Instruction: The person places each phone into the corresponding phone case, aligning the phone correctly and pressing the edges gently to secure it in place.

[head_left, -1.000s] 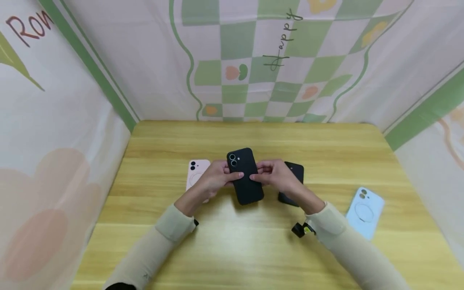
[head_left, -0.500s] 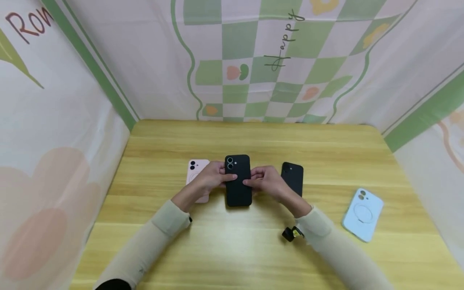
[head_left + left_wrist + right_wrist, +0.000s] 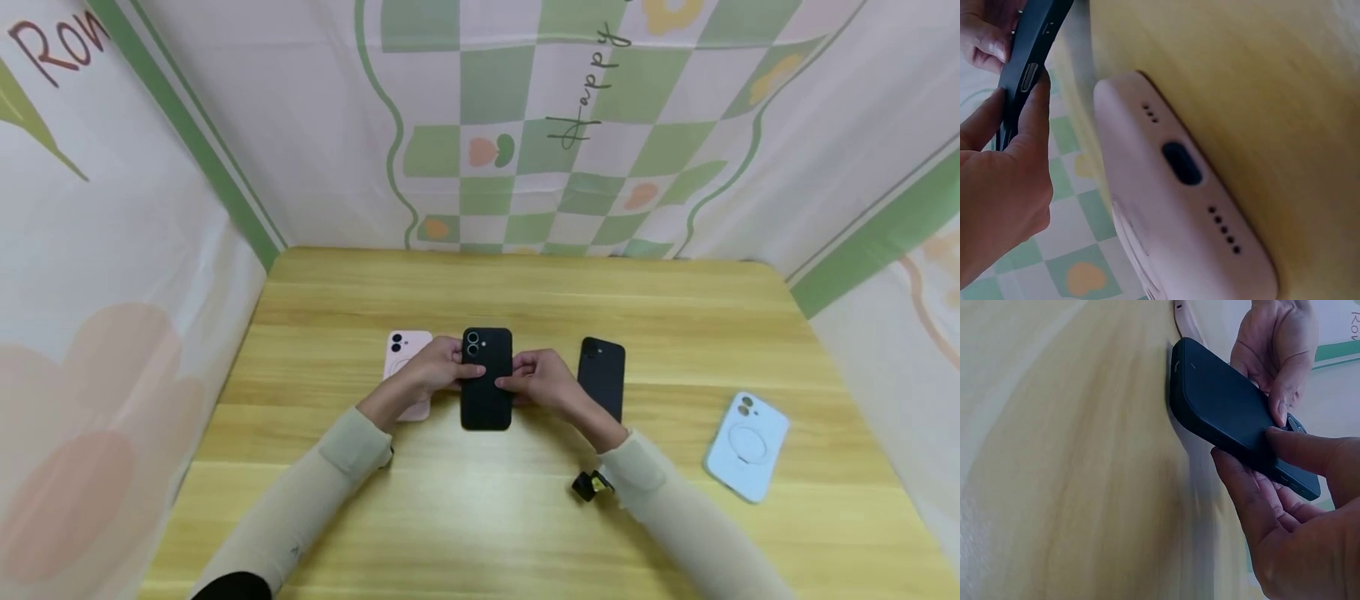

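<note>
Basically, four phone-shaped pieces are counted on or over one table (image 3: 525, 517): two black, one pink, one light blue. Two hands are seen, both occupied. The held black phone (image 3: 486, 404) is gripped between the left hand (image 3: 437, 367) and the right hand (image 3: 546, 379), near the middle of the table, camera side up. One thumb from each side is laid on its back, tips near each other; in the right wrist view, fingers are seen under the edge. Whether its lower end is touched to the wood cannot be told.

Two lens rings are shown on it, and two dark lens spots on the pink case (image 3: 416, 343). That case is partly covered by the left hand, with only a narrow gap left before the held piece. On the right, the second black item (image 3: 602, 375) is overlapped at its lower end by the right wrist; phone or case can't be told. Farther right, the light-blue case (image 3: 746, 442) is set apart and tilted, a wider gap left between, near the right edge. Behind, a strip of wood is left before the far edge.
</note>
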Motion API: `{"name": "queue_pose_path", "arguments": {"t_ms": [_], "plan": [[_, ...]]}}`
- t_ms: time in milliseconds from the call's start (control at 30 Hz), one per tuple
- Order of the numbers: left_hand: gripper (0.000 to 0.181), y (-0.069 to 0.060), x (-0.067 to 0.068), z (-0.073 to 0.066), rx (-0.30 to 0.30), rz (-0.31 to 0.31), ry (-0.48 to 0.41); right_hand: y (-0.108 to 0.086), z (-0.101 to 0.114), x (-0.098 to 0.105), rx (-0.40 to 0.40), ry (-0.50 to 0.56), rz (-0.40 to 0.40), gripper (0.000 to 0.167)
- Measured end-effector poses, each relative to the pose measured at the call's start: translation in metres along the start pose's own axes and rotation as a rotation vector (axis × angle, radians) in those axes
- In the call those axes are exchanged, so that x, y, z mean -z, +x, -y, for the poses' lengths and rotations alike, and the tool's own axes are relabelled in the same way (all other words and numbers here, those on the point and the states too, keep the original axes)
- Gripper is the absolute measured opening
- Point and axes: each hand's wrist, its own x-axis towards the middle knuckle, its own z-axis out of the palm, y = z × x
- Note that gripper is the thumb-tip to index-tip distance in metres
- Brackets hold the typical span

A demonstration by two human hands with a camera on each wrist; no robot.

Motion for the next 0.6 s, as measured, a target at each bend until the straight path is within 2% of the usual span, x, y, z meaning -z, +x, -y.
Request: {"name": "queue_pose_path", "arguments": {"t_ms": [133,233,300,467,600], "plan": [[0.028,0.0025,-0.0001,0.0005,0.016,-0.016,0.024,0.0025,-0.0003,-0.0009,0.000,-0.032,-0.005,0.017],[0.030,0.0043,-0.0016,-0.0005,0.024,-0.041,0.079,0.0034,0.0000,-0.0008,-0.002,-0.067,-0.011,0.018],[0.032,0.0060,-0.0027,-0.0006,0.017,-0.061,0.159,0.0044,-0.0005,-0.0008,-0.005,-0.092,-0.022,0.019],[0.028,0.0093,-0.0047,-0.0002,-0.014,-0.129,0.421,0.0059,-0.0034,-0.0012,-0.004,-0.176,-0.058,0.020],[0.026,0.0090,-0.0057,0.0006,-0.020,-0.179,0.541,0.0058,-0.0051,-0.0022,0.006,-0.272,-0.097,0.021]]}}
